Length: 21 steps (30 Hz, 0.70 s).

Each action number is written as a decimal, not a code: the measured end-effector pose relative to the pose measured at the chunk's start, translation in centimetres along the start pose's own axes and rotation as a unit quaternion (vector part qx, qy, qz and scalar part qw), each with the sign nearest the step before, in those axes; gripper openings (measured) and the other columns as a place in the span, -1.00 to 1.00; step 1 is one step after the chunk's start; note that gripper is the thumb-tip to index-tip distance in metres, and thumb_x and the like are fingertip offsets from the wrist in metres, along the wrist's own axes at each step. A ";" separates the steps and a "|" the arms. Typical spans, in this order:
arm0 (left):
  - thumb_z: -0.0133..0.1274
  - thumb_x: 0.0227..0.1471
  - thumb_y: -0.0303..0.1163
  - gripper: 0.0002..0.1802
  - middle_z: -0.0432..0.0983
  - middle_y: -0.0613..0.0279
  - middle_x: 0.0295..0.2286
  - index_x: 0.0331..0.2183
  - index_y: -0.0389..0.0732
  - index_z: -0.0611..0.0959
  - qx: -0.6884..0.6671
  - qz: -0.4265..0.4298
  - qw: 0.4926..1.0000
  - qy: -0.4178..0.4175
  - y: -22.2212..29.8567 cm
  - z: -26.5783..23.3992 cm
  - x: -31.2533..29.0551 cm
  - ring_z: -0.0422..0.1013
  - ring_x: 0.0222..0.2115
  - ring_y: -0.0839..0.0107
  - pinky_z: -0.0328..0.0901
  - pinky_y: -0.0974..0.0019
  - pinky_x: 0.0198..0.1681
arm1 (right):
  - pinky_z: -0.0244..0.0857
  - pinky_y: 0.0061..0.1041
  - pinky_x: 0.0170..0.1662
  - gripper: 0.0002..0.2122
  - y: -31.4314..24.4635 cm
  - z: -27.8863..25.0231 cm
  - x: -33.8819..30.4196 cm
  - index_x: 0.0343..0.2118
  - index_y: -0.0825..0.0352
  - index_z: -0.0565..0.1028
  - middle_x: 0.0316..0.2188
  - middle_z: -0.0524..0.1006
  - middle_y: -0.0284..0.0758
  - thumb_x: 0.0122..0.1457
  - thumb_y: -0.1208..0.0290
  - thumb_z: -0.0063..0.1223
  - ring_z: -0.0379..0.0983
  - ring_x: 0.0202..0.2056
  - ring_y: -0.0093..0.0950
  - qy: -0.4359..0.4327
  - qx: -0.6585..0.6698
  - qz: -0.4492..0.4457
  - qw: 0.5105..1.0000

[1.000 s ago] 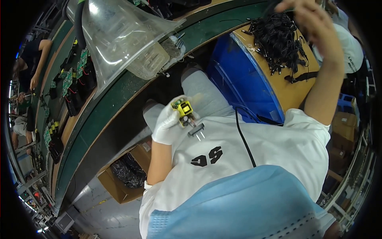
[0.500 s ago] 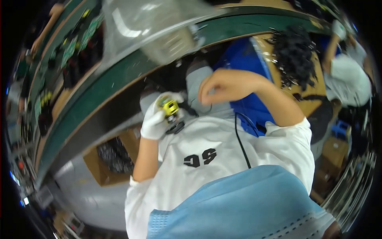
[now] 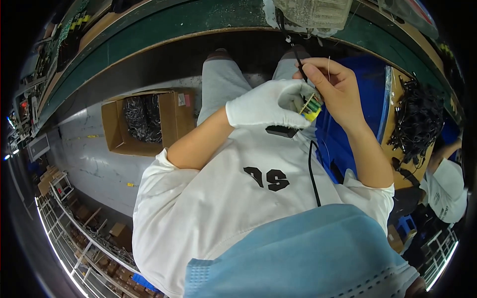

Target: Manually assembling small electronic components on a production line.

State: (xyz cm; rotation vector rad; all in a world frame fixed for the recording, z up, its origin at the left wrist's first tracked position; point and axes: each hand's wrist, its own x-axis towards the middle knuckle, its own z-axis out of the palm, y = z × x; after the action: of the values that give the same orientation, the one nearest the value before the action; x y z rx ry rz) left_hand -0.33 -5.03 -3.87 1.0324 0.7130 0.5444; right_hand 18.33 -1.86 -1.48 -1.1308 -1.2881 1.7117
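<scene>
My left hand, in a white glove, is closed around a small circuit board with green and yellow parts. Just beneath it a black plastic piece shows against my shirt; whether the glove also holds that is hidden. My bare right hand is right beside the board, thumb and forefinger pinched on a black cable. From there the cable runs up toward the bench edge. A thin pale wire sticks up by the right fingers.
Ahead runs a green bench with a translucent plastic bin. An open cardboard box with black wrapped contents stands at left. On the right, a heap of black cables lies beside blue sheeting; a co-worker sits beyond.
My view has swung to the right. Both hands have come together, the left bringing the board beside the right. The right hand now pinches the black cable.
</scene>
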 end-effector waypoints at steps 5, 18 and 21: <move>0.26 -0.16 -0.56 -0.43 0.49 0.13 -0.14 -0.03 -0.32 0.49 0.107 0.082 0.991 0.026 0.2 0.3 0.0 0.42 -0.23 0.46 0.35 0.40 -0.10 | 0.08 -0.81 -0.47 -0.85 0.7 -0.6 -0.3 -0.21 0.42 0.56 -0.44 0.56 -0.38 0.21 0.50 0.07 0.25 -0.55 -0.72 0.038 -0.041 -0.074 0.996; 0.14 -0.05 -0.66 -0.49 0.46 0.04 -0.12 -0.02 -0.29 0.40 -0.124 0.306 0.910 0.250 -0.5 0.8 0.7 0.44 -0.14 0.30 0.37 0.34 -0.04 | -0.11 -0.76 -0.58 -0.84 -0.3 -0.5 -1.2 -0.26 0.44 0.57 -0.60 0.36 -0.48 0.05 0.63 0.19 0.06 -0.63 -0.73 0.075 -0.206 -0.317 0.923; 0.15 -0.05 -0.66 -0.48 0.45 0.04 -0.11 -0.01 -0.29 0.39 -0.107 0.305 0.910 0.259 -0.7 0.7 0.5 0.43 -0.13 0.29 0.38 0.33 -0.04 | -0.09 -0.77 -0.56 -0.83 -0.3 -0.5 -1.4 -0.24 0.45 0.57 -0.58 0.38 -0.47 0.07 0.63 0.18 0.09 -0.61 -0.73 0.068 -0.205 -0.302 0.929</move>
State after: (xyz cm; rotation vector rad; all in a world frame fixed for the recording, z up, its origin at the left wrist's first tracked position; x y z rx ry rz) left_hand 0.59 -5.40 -4.38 0.8976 0.7633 1.4499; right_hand 19.30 -2.85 -0.90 -0.9126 -1.7287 0.9214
